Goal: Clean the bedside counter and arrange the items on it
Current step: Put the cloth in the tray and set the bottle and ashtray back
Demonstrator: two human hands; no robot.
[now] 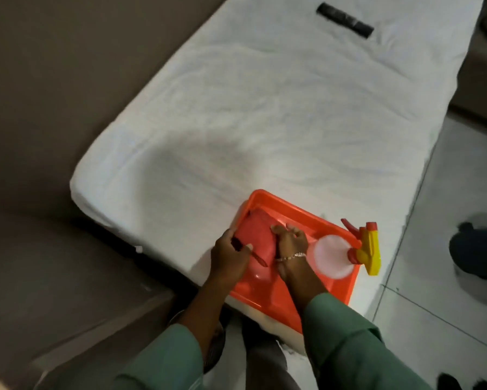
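Observation:
An orange plastic tray (301, 212) rests on the near corner of a white-sheeted bed (279, 108). Inside it lies a red folded cloth or pad (257, 230). My left hand (231, 256) grips the near left end of that red piece, thumb on top. My right hand (290, 242), with a bracelet on the wrist, presses on its right edge. A clear spray bottle (332, 256) with a yellow and red trigger head (370, 250) lies on its side at the tray's right rim. A thin red stick-like item (259, 258) pokes out beneath my left thumb.
A black flat rectangular object (345, 20) lies at the bed's far end. A brown padded panel (53, 108) runs along the left of the bed. White floor tiles (447, 277) lie on the right, with another person's dark shoe (476, 246) there.

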